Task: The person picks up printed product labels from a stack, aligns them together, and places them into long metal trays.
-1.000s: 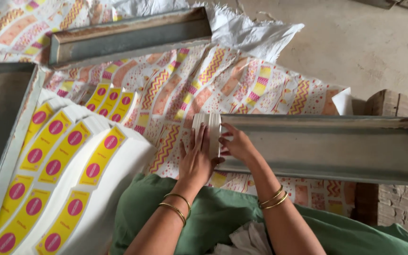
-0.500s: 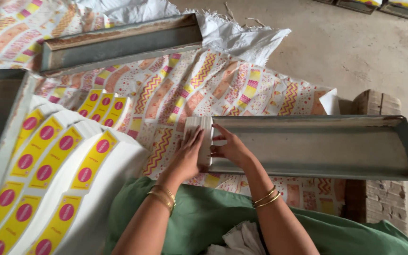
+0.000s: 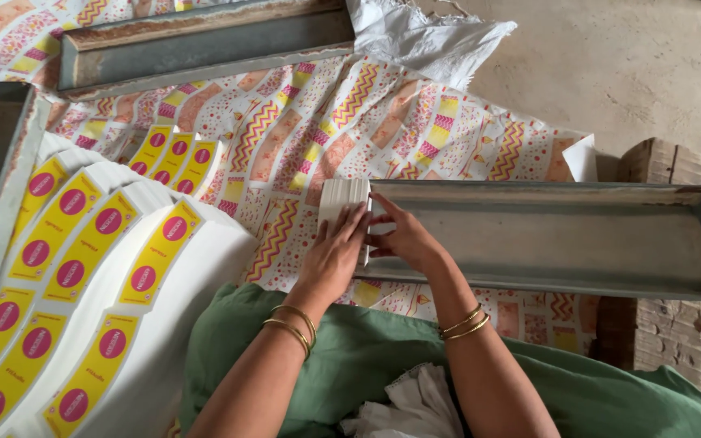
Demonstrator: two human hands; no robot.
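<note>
Head camera view, looking down at a person's lap and two bare forearms with gold bangles. The left hand lies flat, fingers together, pressing on a small white ribbed stack of paper pieces at the open left end of a long grey metal tray. The right hand curls around the stack's right side, fingertips touching it just inside the tray. The tray rests on a patterned printed sheet spread over the floor. To the left, fanned white sheets carry curved yellow labels with pink circles. A second metal tray lies farther away, at the top.
</note>
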